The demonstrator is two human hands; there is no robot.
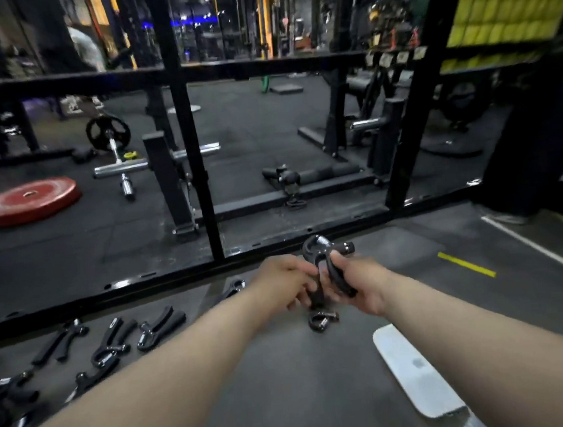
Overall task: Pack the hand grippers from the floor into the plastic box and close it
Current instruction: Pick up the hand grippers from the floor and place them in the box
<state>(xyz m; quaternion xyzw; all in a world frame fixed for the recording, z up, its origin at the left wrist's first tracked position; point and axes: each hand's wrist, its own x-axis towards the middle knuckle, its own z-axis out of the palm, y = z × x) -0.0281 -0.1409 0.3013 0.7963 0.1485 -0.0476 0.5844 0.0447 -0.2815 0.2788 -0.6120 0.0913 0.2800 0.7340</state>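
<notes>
Both hands out front, meeting above floor [288, 383]. Right hand [354, 285] wrapped round handle of black hand gripper [325, 260], head pointing up. Left hand [284, 283] fingers curled, touching same gripper's other handle. Second gripper [322, 320] on floor just beneath. More grippers [111, 340] scattered toward floor's left edge. Clear plastic piece [416, 371] lies near right forearm; box or lid, cannot tell.

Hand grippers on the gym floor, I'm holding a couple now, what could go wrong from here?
1. The right hand and left hand share the held hand grippers, with one dangling low; it could slip out.
2. Several loose grippers lie scattered at the left on the dark floor, easy to overlook.
3. The pale lid-like panel lies beside the right forearm and could get knocked or knelt on.
</notes>
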